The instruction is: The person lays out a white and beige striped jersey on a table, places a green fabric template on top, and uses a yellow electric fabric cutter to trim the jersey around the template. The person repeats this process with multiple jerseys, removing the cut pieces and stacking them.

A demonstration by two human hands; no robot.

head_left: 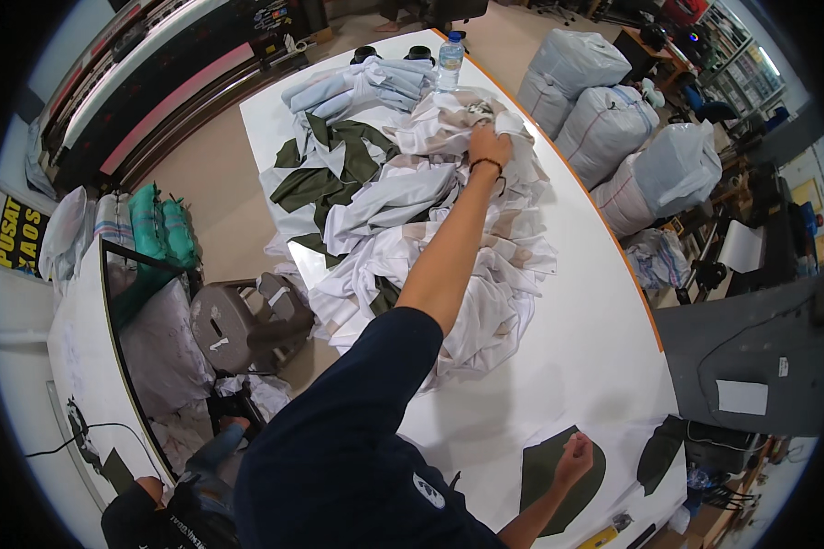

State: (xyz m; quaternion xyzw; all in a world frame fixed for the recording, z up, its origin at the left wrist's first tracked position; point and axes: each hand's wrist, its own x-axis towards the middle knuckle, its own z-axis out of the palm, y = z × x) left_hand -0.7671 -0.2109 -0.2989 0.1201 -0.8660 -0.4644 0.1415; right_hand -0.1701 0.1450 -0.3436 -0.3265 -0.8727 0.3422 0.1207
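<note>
My left hand [490, 146] is stretched far across the table, closed on a white-and-beige cloth [439, 119] at the far end of a heap. A dark bracelet sits on that wrist. Loose white garments [471, 302] and dark green cloth pieces [334, 188] lie crumpled together under and beside my left forearm. At the near right, my right hand [572, 460] is held over a flat dark green cut piece of cloth [545, 476] with a rounded side. Its fingers are curled together; whether anything is pinched in them cannot be made out.
The white table [595, 339] has an orange edge. A water bottle [450, 62] stands at its far end, by folded pale-blue cloth [357, 89]. Near the front lies a yellow tool [600, 538]. Stuffed sacks [604, 128] line the right; a brown stool [238, 325] and another person [178, 512] are left.
</note>
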